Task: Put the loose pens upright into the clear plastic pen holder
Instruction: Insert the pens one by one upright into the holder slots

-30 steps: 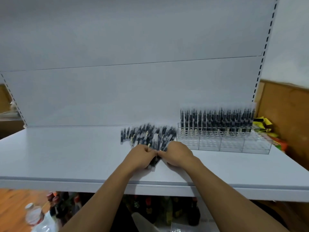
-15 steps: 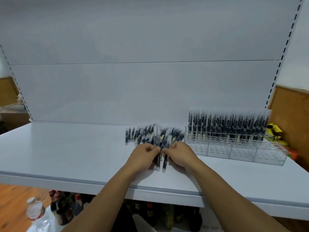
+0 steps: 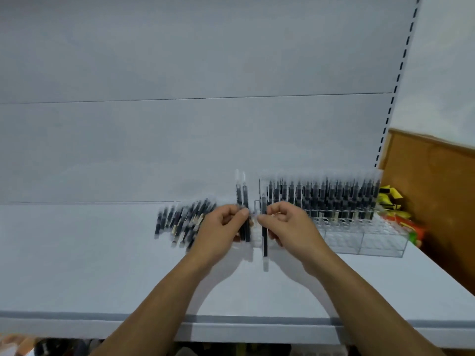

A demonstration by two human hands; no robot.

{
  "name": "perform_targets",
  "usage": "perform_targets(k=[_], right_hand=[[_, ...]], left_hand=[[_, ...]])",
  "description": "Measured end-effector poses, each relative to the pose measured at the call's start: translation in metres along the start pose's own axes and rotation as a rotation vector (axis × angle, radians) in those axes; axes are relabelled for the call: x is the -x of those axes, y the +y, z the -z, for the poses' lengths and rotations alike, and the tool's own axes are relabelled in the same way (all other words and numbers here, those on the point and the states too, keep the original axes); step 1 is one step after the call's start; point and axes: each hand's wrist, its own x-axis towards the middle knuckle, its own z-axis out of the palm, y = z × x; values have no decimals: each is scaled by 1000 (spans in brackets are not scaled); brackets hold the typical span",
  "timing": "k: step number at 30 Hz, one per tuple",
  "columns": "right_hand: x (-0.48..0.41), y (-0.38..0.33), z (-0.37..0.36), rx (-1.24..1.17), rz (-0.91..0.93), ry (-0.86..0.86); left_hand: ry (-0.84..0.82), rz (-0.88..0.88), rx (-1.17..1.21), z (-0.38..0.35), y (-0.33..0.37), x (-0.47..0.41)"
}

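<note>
– On the shelf (image 3: 102,253), at the left, where do the loose pens (image 3: 185,222) lie?
– Heaped flat, just left of the left grip (image 3: 221,227), which is clamped on two pens (image 3: 243,199) held upright, likely to keep them ready.
– And the right grip (image 3: 288,224)?
– It pinches a single pen (image 3: 264,237) vertically, probably meant for a slot in the clear plastic pen holder (image 3: 372,242) just beyond. The holder's back rows are full and its front slots are empty.

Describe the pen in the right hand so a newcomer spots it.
On the white shelf, just left of the clear plastic pen holder, two hands meet. The right hand pinches one black pen, upright and alone; the left hand grips a pair, the rest lie in a pile.
</note>
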Motion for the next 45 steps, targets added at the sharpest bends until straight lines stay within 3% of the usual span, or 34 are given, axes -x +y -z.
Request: perform_targets(k=[10, 19, 26, 35, 40, 45], right_hand=[[-25, 11, 105, 12, 161, 214], [-47, 29, 191, 214, 274, 442], [-60, 47, 212, 363, 301, 498], [-64, 64, 216, 533, 249, 494], [-64, 68, 207, 716, 86, 327], [-57, 70, 209, 678, 16, 334]], left_hand=[[-170, -51, 134, -86, 21, -49], [-395, -90, 224, -156, 40, -81], [-395, -50, 231, -182, 31, -92], [-470, 19, 233, -183, 16, -97], [-483, 16, 223, -184, 12, -99], [-502, 13, 235, -183, 13, -98]])
